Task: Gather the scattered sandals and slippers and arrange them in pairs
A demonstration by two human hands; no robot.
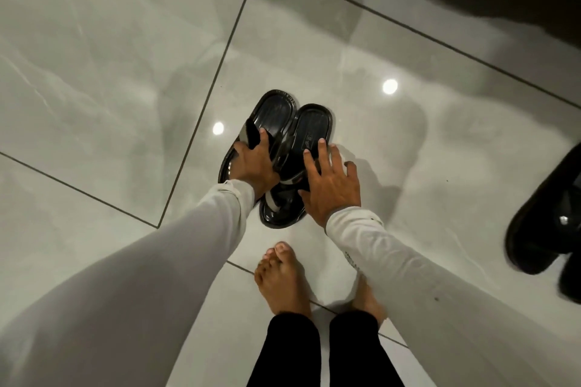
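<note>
Sleeves nearest the lens: left forearm in a pale grey-white sleeve (132,276) crosses from the lower left corner; right forearm in a matching sleeve (418,280) comes in from the lower right. Both reach down toward the centre of the view.

Floor: glossy grey-white marble-look tiles (94,56) with dark grout lines; two round light reflections show on it, one on each side of the sandals.

Legs in black trousers (289,352) at the bottom edge, bare feet on the tile. Left foot (279,280) in full view, toes pointing at the sandals; right foot mostly hidden behind the right sleeve.

Task items: two black flip-flop sandals at centre, side by side and touching, long edges overlapping slightly. Left sandal (273,113) sits a little further from the person than the right sandal (314,126). Straps carry a pale stripe.

Other dark footwear (547,223) at the right edge, well apart from the pair, partly cut off; type not clear.

Left hand (254,163): fingers curled around the strap of the left sandal, gripping it.

Right hand (330,182): fingers spread, unclenched, lying flat over the strap area of the right sandal, not clasping anything.
</note>
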